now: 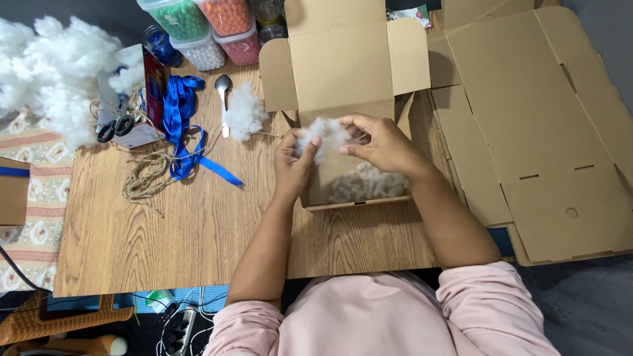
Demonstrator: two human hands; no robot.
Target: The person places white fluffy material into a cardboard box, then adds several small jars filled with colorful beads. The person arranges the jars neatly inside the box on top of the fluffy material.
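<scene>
So the open cardboard box (343, 66) in front of you already has some white stuffing (369, 183) lying in its bottom; behind the box sit plastic tubs of coloured balls (211, 26); your left hand (295, 161) and right hand (382, 142) are both pinched shut on one white fluff tuft (328, 134), held just over the box, forearms angled in.

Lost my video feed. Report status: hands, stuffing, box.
Left hand and right hand both pinching a white stuffing tuft. Held over open cardboard box, more stuffing inside. Nothing in the way.
</scene>
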